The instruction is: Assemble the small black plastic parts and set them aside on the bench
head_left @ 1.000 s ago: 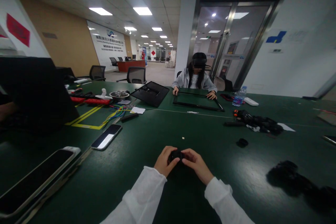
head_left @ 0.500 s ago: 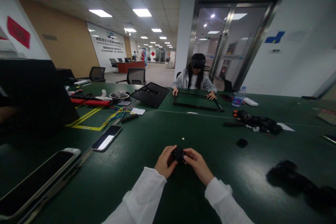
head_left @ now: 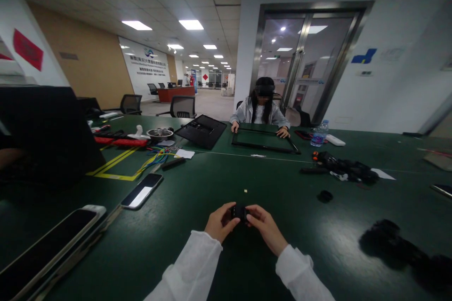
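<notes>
A small black part [head_left: 240, 212] is pinched between my two hands just above the green table [head_left: 197, 244], close to my body. My left hand [head_left: 219, 222] grips its left side with curled fingers. Closed on its right side is my right hand [head_left: 264, 227]. Both arms wear white sleeves. What the part is cannot be made out.
A phone [head_left: 141, 190] and a larger dark device [head_left: 45, 247] lie to my left. A small black piece [head_left: 324, 195], a dark heap [head_left: 391, 243] and black tools [head_left: 344, 168] lie to the right. A seated person [head_left: 260, 108] across the table holds a black frame [head_left: 264, 141].
My hands stay together on the black part and have hardly moved; the camera has tipped slightly, so everything sits a little lower in the picture.
</notes>
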Action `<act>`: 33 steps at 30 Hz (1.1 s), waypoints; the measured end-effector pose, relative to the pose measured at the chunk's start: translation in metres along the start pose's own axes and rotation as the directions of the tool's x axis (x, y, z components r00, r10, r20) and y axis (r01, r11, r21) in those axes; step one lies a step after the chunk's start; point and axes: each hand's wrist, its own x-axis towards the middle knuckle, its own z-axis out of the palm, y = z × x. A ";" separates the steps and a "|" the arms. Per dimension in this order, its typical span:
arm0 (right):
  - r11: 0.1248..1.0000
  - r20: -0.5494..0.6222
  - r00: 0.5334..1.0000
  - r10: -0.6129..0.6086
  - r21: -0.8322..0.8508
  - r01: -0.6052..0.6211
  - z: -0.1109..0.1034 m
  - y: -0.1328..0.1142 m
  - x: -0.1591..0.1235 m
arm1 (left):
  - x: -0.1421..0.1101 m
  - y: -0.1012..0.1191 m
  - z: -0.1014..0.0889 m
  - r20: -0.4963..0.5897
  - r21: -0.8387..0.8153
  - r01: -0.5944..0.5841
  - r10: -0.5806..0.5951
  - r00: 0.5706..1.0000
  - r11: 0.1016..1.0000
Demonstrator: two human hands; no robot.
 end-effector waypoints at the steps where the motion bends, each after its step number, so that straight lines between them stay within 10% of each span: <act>1: 1.000 -0.003 1.000 0.001 -0.002 -0.001 -0.001 0.001 0.000 | 0.000 0.001 0.000 0.000 0.007 -0.011 0.011 1.000 1.000; 22: 0.999 0.013 1.000 -0.003 -0.036 0.003 -0.002 0.005 0.002 | 0.000 0.014 -0.007 0.095 0.161 0.095 -0.111 0.989 0.982; 33: 0.995 0.032 0.999 0.025 -0.097 -0.022 0.002 -0.007 -0.004 | 0.001 -0.002 -0.002 0.009 0.038 -0.079 0.078 0.997 0.996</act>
